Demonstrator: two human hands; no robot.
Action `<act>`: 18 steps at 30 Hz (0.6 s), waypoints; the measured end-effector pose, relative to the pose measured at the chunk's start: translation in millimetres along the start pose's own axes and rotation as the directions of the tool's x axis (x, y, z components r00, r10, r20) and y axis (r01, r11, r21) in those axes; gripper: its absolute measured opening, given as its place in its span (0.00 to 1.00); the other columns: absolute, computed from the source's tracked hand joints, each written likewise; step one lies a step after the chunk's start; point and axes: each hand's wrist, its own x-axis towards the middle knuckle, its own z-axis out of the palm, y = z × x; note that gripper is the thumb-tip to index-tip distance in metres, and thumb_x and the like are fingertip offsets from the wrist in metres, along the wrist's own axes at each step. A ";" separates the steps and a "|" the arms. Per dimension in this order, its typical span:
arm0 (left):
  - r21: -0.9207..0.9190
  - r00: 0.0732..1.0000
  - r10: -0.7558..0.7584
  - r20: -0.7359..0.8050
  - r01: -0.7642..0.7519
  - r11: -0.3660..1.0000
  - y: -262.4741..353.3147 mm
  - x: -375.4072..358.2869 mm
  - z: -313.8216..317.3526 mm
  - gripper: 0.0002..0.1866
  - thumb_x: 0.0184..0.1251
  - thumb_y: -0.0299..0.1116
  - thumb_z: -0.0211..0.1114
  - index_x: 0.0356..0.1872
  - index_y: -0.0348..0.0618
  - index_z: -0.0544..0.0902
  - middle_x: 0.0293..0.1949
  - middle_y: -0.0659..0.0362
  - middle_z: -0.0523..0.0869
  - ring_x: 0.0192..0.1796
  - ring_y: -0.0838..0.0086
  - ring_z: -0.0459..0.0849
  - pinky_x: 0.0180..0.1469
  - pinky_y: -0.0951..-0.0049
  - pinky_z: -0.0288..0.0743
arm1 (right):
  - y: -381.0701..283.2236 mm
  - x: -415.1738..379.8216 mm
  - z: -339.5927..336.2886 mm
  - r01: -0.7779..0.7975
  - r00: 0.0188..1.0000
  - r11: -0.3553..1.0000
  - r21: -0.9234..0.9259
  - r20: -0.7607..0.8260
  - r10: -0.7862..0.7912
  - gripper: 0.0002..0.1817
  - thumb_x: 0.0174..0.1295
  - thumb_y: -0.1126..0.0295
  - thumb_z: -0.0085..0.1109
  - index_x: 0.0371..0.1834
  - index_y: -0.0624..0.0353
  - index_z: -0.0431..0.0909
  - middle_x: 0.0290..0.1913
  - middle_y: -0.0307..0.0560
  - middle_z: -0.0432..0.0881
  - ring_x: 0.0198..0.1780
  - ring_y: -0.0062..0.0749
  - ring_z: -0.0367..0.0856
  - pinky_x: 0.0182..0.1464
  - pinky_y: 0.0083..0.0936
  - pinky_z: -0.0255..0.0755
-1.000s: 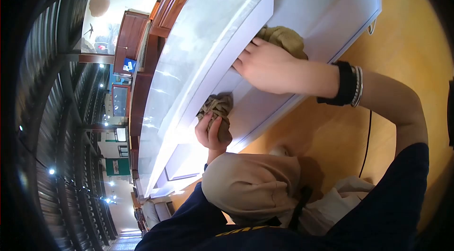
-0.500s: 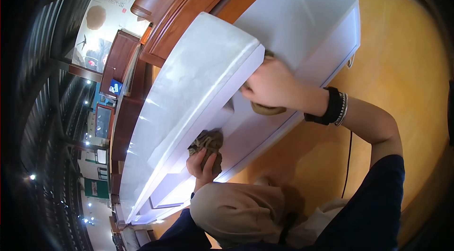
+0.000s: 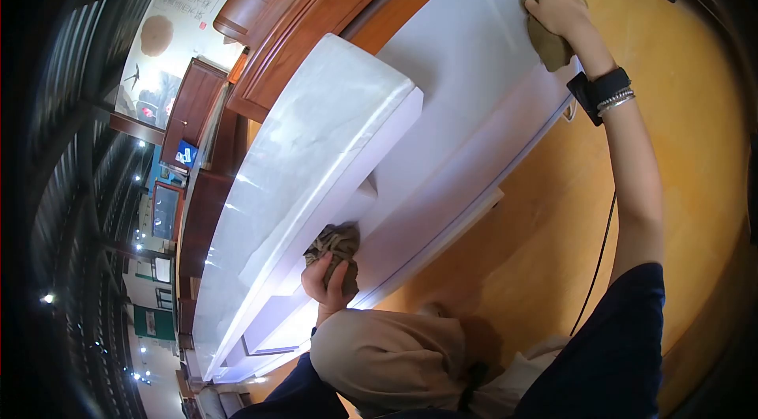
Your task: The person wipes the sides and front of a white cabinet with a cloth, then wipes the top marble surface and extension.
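My right hand (image 3: 562, 12) presses an olive-brown cloth (image 3: 550, 44) onto the far upper corner of a white lower panel (image 3: 466, 40). Its fingers are bent over the cloth, which drapes down past the panel's edge. A crumpled cloth (image 3: 338, 244) of similar colour is gripped in my left hand (image 3: 322, 277), just above my knee and against the white side below the marbled top (image 3: 300, 135). The top and the lower panel belong to one long white piece of furniture.
Carved wooden furniture (image 3: 316, 16) stands close behind the white piece. A black cable (image 3: 598, 265) runs over the yellowish floor (image 3: 671, 143) at the right. My bent knee (image 3: 379, 348) is close to the white side. Further off are dark wooden cabinets (image 3: 189, 115).
My right hand has moved with its cloth from beside the marbled top's corner, up and right to the lower panel's far corner. My left hand keeps hold of its cloth. The view has shifted slightly.
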 end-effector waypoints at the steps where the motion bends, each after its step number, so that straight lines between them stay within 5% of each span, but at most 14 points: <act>1: -0.003 1.000 0.003 0.001 -0.003 1.000 0.1 -0.4 -0.5 0.12 0.46 0.27 0.65 0.36 0.50 0.81 0.44 0.52 0.81 0.41 0.60 0.79 0.40 0.64 0.72 | 3.4 -0.7 1.5 -0.023 0.999 1.000 -0.013 -0.043 0.023 0.21 0.56 0.55 0.45 0.42 0.58 0.80 0.53 0.48 0.78 0.52 0.45 0.76 0.55 0.44 0.66; 4: -0.004 1.000 0.020 -0.008 -0.020 1.000 -0.7 -0.6 1.5 0.12 0.46 0.27 0.65 0.36 0.49 0.80 0.44 0.51 0.81 0.41 0.59 0.79 0.41 0.64 0.72 | -11.3 -16.1 12.1 0.114 0.975 0.992 -0.057 -0.183 -0.122 0.19 0.56 0.58 0.44 0.35 0.59 0.80 0.42 0.53 0.81 0.44 0.48 0.79 0.52 0.47 0.67; 6: 0.042 1.000 0.013 -0.018 -0.012 0.999 -1.0 -1.3 1.5 0.16 0.40 0.28 0.69 0.35 0.52 0.81 0.45 0.54 0.79 0.40 0.61 0.79 0.39 0.66 0.72 | -42.7 -38.9 0.6 0.160 0.985 0.986 -0.044 -0.065 -0.162 0.16 0.54 0.61 0.46 0.33 0.58 0.80 0.40 0.51 0.82 0.43 0.47 0.80 0.51 0.45 0.68; 8: 0.030 1.000 0.018 -0.018 -0.018 0.999 -1.3 -1.6 1.5 0.14 0.44 0.27 0.67 0.36 0.49 0.80 0.45 0.52 0.80 0.41 0.60 0.79 0.40 0.65 0.72 | -79.9 -53.2 3.6 0.244 0.963 0.966 0.089 0.100 -0.252 0.14 0.52 0.62 0.49 0.30 0.59 0.80 0.38 0.51 0.82 0.42 0.45 0.80 0.49 0.45 0.69; 10: 0.030 1.000 0.022 -0.012 -0.021 0.999 -0.8 -1.9 1.7 0.12 0.49 0.26 0.65 0.37 0.45 0.79 0.44 0.49 0.80 0.43 0.58 0.79 0.41 0.64 0.72 | -114.8 -85.5 27.6 0.528 0.848 0.834 0.159 -0.146 -0.509 0.12 0.49 0.64 0.53 0.29 0.60 0.80 0.37 0.52 0.81 0.42 0.44 0.78 0.46 0.45 0.67; 12: 0.030 0.999 0.002 -0.037 0.000 1.000 0.9 -1.5 4.3 0.13 0.46 0.26 0.66 0.36 0.47 0.80 0.44 0.51 0.80 0.42 0.59 0.79 0.40 0.65 0.71 | -151.1 -118.8 16.5 0.631 0.772 0.756 0.172 -0.053 -0.633 0.12 0.49 0.62 0.54 0.30 0.59 0.81 0.38 0.51 0.80 0.43 0.43 0.77 0.47 0.44 0.66; 15: 0.026 0.998 -0.035 -0.051 0.037 0.999 2.2 1.6 4.2 0.13 0.43 0.27 0.67 0.35 0.49 0.81 0.44 0.52 0.80 0.41 0.60 0.79 0.39 0.66 0.71 | -166.9 -129.1 14.9 0.690 0.704 0.647 0.325 -0.091 -0.704 0.14 0.51 0.60 0.52 0.31 0.59 0.81 0.39 0.51 0.80 0.43 0.44 0.77 0.48 0.42 0.66; 18: 0.024 0.997 -0.052 -0.050 0.053 0.998 3.8 2.1 3.8 0.13 0.44 0.27 0.67 0.35 0.48 0.81 0.44 0.51 0.80 0.41 0.59 0.79 0.39 0.66 0.70 | -160.3 -103.5 4.5 0.540 0.729 0.736 0.408 0.210 -0.651 0.13 0.52 0.63 0.54 0.31 0.61 0.81 0.41 0.52 0.81 0.46 0.44 0.78 0.48 0.38 0.69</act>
